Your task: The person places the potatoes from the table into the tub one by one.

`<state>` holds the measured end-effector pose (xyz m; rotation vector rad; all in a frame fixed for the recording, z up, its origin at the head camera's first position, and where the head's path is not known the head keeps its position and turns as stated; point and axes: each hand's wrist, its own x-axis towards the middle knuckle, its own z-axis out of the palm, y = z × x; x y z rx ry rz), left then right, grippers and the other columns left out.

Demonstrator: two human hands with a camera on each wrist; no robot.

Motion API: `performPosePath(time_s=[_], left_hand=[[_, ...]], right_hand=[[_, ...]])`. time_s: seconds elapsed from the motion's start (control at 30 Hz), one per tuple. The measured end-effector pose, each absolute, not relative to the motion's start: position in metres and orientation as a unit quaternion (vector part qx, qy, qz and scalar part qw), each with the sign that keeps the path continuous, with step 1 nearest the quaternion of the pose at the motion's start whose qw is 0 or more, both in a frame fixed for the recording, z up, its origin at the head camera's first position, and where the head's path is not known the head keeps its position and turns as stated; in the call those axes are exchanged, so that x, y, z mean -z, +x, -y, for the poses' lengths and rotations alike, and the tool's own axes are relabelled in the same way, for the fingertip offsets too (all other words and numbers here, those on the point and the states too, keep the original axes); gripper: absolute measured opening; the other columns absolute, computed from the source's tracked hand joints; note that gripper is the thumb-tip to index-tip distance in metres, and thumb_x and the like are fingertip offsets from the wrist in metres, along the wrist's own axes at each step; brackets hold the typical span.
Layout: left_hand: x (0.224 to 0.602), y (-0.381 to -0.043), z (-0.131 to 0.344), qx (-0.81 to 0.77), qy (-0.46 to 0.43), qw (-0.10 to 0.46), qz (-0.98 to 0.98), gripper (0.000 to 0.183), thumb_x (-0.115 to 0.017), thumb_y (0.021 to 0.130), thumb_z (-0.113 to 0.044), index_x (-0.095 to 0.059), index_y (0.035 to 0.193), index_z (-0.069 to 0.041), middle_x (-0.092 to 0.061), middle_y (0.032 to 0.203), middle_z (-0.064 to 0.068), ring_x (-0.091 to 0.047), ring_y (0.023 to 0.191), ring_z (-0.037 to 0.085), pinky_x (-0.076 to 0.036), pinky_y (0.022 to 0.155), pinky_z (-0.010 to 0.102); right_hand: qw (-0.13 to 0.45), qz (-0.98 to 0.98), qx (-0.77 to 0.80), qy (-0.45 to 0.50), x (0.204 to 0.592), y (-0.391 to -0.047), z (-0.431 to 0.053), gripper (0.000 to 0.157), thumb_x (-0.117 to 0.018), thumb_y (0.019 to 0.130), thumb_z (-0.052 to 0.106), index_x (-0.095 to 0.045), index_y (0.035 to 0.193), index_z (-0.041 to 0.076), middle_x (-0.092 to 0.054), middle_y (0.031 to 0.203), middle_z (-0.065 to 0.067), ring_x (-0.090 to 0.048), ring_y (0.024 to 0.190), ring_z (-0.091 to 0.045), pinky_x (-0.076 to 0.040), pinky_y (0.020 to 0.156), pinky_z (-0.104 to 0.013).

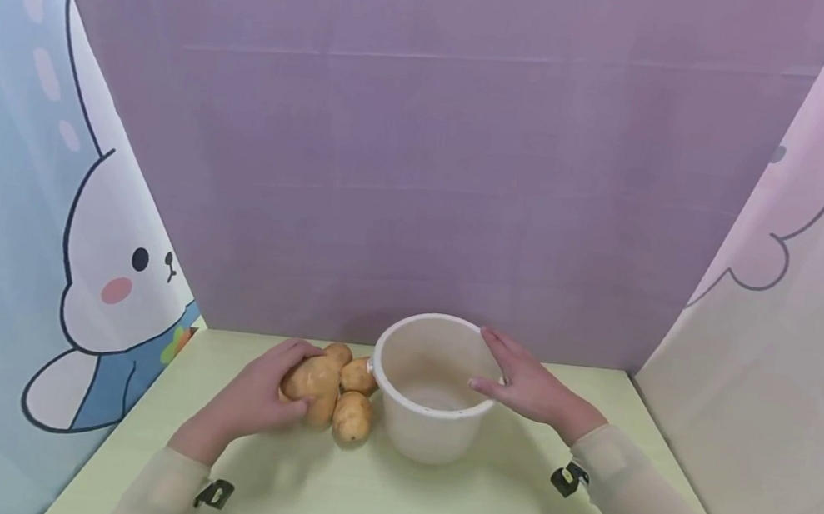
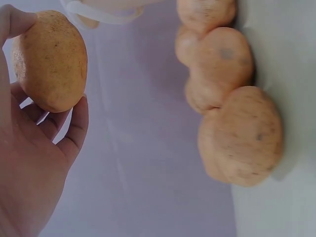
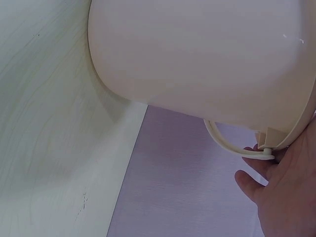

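The left hand (image 1: 265, 392) has hold of a potato (image 2: 52, 61) from above, thumb on one side and fingers bent round the other — probably set apart like that because the potato is too round and smooth to hold by one side alone. The other potatoes (image 1: 353, 418) sit bunched on the table (image 1: 356, 502), just left of the bucket (image 1: 430, 439), so they seem to prop one another against rolling. The bucket stands upright, and the right hand (image 1: 530, 387) rests at its rim, thumb and fingers spread apart with nothing else in them, likely to steady it. How firmly it presses I cannot tell.

From the head, the held potato overlaps the bunch; the left wrist view shows a clear gap between them, and more potatoes than the head view lets me pick out. Only the head view looks down into the bucket to its floor. The right wrist view gives its outer side instead, with the handle (image 3: 224, 140) hanging out from the wall and fingertips close to the joint — a part the hand hides from above.
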<state>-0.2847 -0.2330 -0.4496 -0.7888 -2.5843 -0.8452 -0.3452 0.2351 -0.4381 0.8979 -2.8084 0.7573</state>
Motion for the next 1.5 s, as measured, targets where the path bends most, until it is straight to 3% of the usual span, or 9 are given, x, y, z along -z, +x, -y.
performPosePath(time_s=[0.33,0.83,1.5], left_hand=[[0.426,-0.297,0.218,0.295,-0.293,0.145,0.898,0.064,-0.086,0.084,-0.024,-0.064,0.144,-0.029,-0.061,0.131,-0.013,-0.064,0.11,0.012,-0.059,0.093,0.047],[0.398,-0.319,0.186,0.297,-0.337,0.122,0.885,0.058,-0.089,0.085,-0.025,-0.067,0.138,-0.034,-0.063,0.128,-0.018,-0.062,0.11,0.01,-0.056,0.095,0.043],[0.379,-0.348,0.136,0.26,-0.361,0.092,0.891,0.055,-0.087,0.091,-0.04,-0.067,0.141,-0.028,-0.062,0.133,-0.014,-0.063,0.112,0.011,-0.056,0.096,0.04]], right_hand=[[0.049,0.923,-0.243,0.294,0.439,-0.346,-0.235,0.104,-0.069,0.104,0.061,-0.023,0.174,0.001,-0.026,0.179,-0.022,-0.027,0.163,-0.048,-0.027,0.128,-0.068],[0.056,0.922,-0.238,0.301,0.441,-0.348,-0.237,0.102,-0.069,0.104,0.06,-0.026,0.173,-0.002,-0.027,0.178,-0.024,-0.027,0.163,-0.047,-0.028,0.128,-0.066],[0.058,0.921,-0.236,0.303,0.44,-0.347,-0.236,0.102,-0.069,0.103,0.06,-0.025,0.173,0.0,-0.03,0.177,-0.024,-0.03,0.162,-0.046,-0.03,0.128,-0.065]])
